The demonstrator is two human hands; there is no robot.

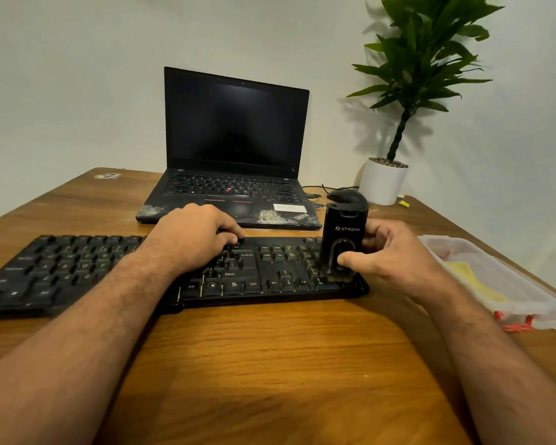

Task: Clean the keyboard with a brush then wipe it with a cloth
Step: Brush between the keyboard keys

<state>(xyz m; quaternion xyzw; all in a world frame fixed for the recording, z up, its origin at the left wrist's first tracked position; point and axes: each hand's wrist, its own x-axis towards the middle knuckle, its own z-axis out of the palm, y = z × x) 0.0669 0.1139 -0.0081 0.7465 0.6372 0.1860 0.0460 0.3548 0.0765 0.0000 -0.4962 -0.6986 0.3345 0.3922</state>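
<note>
With the left hand pressing curled fingers on the long black plastic keyboard lying across the wooden desk, the right hand, gripping the upright black block-shaped brush at the keyboard's 3 o'clock end, should sweep bristles lightly between keys towards 9 o'clock.

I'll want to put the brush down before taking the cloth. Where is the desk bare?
Free: the wide strip of desk in front of the keyboard, between the forearms; also the back left corner, left of the laptop. Crowded: the right side, where the right hand holds the brush beside the plastic box, with mouse and plant pot behind.
</note>
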